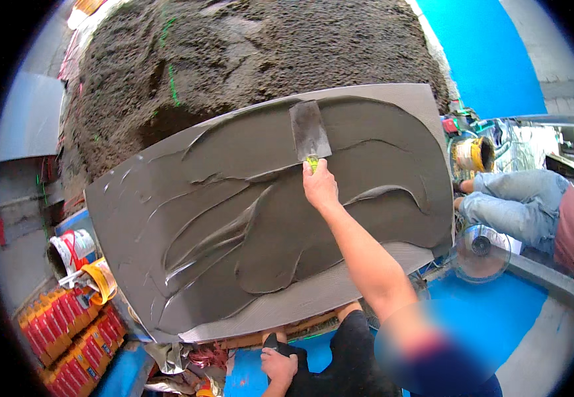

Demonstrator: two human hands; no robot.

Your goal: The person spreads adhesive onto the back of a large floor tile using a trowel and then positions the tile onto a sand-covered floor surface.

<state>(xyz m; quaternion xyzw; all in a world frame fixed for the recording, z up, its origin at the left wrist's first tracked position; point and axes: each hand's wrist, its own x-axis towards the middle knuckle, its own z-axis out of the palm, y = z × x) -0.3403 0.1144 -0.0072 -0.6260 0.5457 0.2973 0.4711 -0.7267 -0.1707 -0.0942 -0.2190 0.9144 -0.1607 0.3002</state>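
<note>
A large grey slab (194, 334), tilted in my view, is coated over most of its face with wet grey mortar (287, 228). Ridges and swirls run through the coat. My right hand (321, 186), at the end of an outstretched arm, is closed round the yellow-green handle of a flat rectangular trowel (309, 129). The trowel's blade lies on the mortar near the slab's far edge. Low in the picture, by the slab's near edge, my left hand (279, 364) is closed in front of my dark shorts. A dark shape shows beside its fingers, too unclear to name.
Beyond the slab is a rough, dark, sandy surface (260, 46). At left are a white bucket (79, 250), a yellow bucket (104, 280) and stacked orange-red packages (62, 317). At right are a fan (480, 255), a yellow-rimmed bucket (475, 155) and a person in jeans (518, 202).
</note>
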